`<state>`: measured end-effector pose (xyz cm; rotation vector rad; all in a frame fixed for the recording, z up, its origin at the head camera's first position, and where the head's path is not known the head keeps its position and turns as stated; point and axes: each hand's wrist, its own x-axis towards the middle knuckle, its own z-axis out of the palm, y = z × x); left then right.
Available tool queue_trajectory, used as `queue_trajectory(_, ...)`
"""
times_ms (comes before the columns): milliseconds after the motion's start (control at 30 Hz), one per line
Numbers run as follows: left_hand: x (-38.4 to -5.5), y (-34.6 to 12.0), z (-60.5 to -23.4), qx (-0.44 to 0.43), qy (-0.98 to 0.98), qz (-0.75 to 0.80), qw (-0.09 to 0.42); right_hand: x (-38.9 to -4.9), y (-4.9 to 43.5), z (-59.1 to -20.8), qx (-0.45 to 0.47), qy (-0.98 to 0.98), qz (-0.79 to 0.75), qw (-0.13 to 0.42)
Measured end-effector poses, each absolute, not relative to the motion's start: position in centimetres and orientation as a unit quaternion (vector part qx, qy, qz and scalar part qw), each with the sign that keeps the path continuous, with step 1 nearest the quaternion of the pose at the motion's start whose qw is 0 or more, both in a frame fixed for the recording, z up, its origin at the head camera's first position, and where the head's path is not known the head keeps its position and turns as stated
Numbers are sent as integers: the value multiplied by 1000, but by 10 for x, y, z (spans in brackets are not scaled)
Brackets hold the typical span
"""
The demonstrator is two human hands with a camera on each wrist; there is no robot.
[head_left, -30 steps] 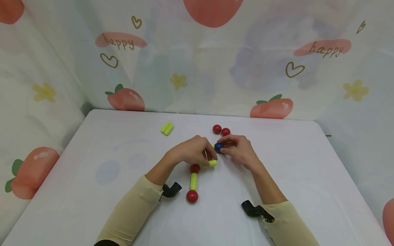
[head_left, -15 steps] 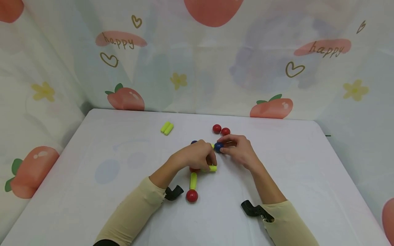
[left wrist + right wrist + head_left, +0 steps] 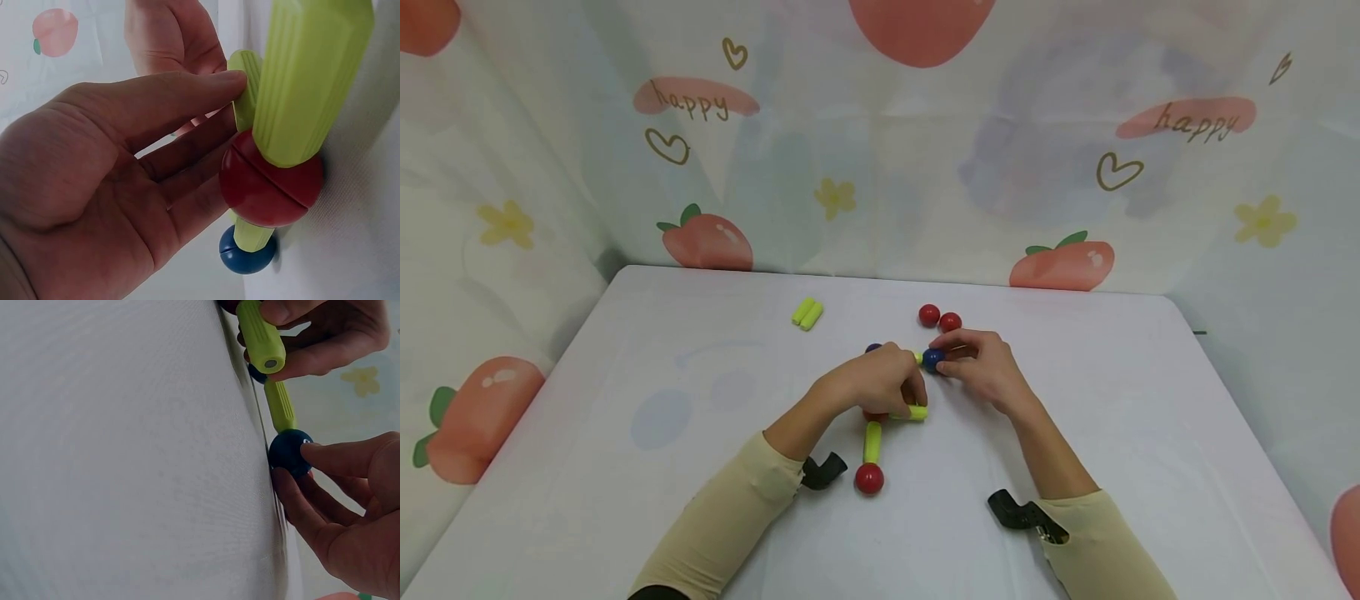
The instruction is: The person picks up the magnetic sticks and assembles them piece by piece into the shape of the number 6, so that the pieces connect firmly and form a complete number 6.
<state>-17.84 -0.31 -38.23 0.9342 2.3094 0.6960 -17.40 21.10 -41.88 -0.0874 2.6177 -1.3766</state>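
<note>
My left hand (image 3: pixel 880 379) pinches a yellow-green ribbed rod (image 3: pixel 917 412) between thumb and fingers. In the left wrist view this rod reaches a red ball (image 3: pixel 269 181); whether they touch there is hard to tell. A grey disc shows on its free end in the right wrist view. Another rod (image 3: pixel 872 442) joins that red ball to a nearer red ball (image 3: pixel 869 479). With thumb and fingertips, my right hand (image 3: pixel 987 367) holds a blue ball (image 3: pixel 290 452) at the end of a rod (image 3: pixel 280 405). A second blue ball (image 3: pixel 247 253) is partly hidden behind the left hand.
Two loose yellow-green rods (image 3: pixel 807 313) lie side by side at the back left of the white table (image 3: pixel 700 517). Behind my right hand sit two red balls (image 3: pixel 929 315). A printed cloth (image 3: pixel 887 192) hangs along the table's back edge.
My left hand has shifted slightly right and toward me, bringing its rod nearer and uncovering part of the far blue ball. My right hand stays on its blue ball.
</note>
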Motion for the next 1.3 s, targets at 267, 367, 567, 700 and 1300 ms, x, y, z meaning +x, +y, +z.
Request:
queue_trajectory(267, -176, -2, -382, 337, 862, 256, 279, -173, 210, -419, -32, 882, -462, 91)
queue_trajectory(367, -175, -2, -382, 333, 862, 256, 282, -173, 210, -419, -33, 883, -459, 90)
queue_trajectory(567, -174, -2, -381, 330, 862, 259, 285, -173, 210, -419, -36, 885, -456, 87)
queue_trajectory(700, -174, -2, -382, 335, 860, 260, 284, -173, 210, -420, -38, 885, -456, 84)
queue_trajectory(1300, -179, -7, -381, 337, 851, 278, 290, -174, 211, -420, -44, 883, -460, 79)
